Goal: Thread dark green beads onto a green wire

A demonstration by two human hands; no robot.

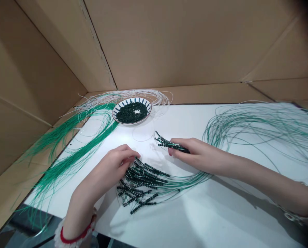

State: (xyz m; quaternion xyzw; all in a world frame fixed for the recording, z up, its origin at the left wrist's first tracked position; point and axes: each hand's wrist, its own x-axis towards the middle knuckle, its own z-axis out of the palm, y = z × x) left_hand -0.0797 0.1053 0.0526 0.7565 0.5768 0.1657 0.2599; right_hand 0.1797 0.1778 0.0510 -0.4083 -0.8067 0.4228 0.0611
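My right hand (187, 151) is closed around a small bunch of dark beaded strands (166, 142), whose beaded ends stick out to the left of the fingers. Below it on the white table spreads a larger bundle of beaded strands (146, 179), dark green-black beads threaded on thin green strings. At the upper left of this bundle is my left hand (120, 160), thumb and fingertips pinched together at the bead ends; what exactly lies between them is too small to make out. The long green strings (221, 129) trail off behind my right forearm.
A patterned plate (149, 113) of dark beads stands at the table's back, a few white ones in the middle. Loose green strings (91, 141) hang over the left edge, with white strings (159, 94) behind the plate. Cardboard walls (174, 44) enclose the white table (221, 213).
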